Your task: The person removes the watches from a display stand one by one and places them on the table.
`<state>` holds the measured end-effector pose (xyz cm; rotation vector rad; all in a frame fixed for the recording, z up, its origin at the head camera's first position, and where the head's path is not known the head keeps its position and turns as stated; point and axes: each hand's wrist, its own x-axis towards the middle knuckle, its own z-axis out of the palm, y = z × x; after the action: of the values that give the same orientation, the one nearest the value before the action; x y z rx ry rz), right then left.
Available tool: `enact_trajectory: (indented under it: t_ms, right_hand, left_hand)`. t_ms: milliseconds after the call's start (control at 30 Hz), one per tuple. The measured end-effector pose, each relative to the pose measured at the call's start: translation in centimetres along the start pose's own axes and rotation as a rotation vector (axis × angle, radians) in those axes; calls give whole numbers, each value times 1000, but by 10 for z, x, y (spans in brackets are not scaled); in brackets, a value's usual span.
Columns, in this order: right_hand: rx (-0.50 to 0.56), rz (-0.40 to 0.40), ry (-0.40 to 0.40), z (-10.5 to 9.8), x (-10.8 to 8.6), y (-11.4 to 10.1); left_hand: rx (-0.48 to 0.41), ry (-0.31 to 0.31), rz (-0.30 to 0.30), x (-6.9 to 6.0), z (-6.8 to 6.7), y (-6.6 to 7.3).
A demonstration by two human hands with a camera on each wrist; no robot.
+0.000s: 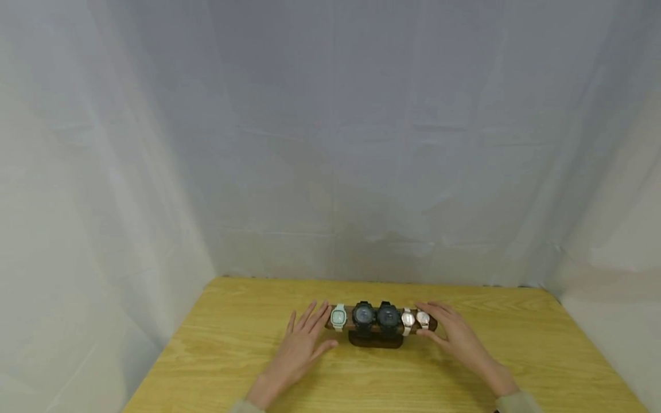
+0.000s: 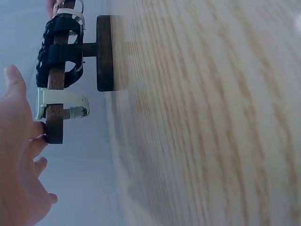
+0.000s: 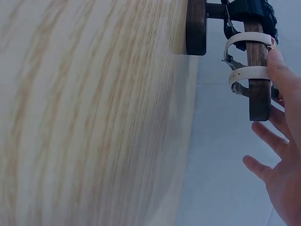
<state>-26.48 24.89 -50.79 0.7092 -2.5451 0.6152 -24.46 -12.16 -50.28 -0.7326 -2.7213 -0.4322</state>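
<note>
A dark wooden watch stand (image 1: 376,341) holds several wristwatches along its horizontal bar. At the left end is a pale green square watch (image 1: 338,317), with two bulky black watches (image 1: 388,316) in the middle. Two small watches with whitish straps sit to the right; the outermost is a small round watch (image 1: 423,319). My left hand (image 1: 299,347) has its fingers extended beside the left end of the bar, close to the green watch. With thumb and index finger, my right hand (image 1: 459,342) pinches the outermost small watch from below and above; its other fingers are spread.
The stand rests on a yellow wood-grain table (image 1: 248,321). Pale hanging sheets (image 1: 330,172) enclose the table at the back and on both sides.
</note>
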Motion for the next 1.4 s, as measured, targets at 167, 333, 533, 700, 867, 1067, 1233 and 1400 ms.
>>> enact_trajectory:
  t_ms: [167,333,533,700,867,1067,1233,1400]
  right_hand:
    - [-16,-23,20,-1,1,-1]
    - [-25,-70,40,0,2,0]
    - [-31,-93,48,-1,3,3]
    - [-49,-106,46,-1,1,9]
    - [-71,-126,71,-3,-1,14]
    - [-80,-122,114,-8,-5,19]
    - [-89,-120,168,-17,-9,22]
    - [-109,-134,203,-26,-14,29]
  left_hand:
    - [-7,-15,-24,0,-1,1]
    - [-18,-23,-40,1,-4,3]
    - [-25,-39,-48,3,-6,5]
    - [-41,-29,-43,4,-4,5]
    - [-49,-3,-33,5,-2,5]
    - [-46,-16,-43,6,-2,5]
    - [-52,-20,-47,7,-2,5]
    - [-59,-8,-46,6,0,4]
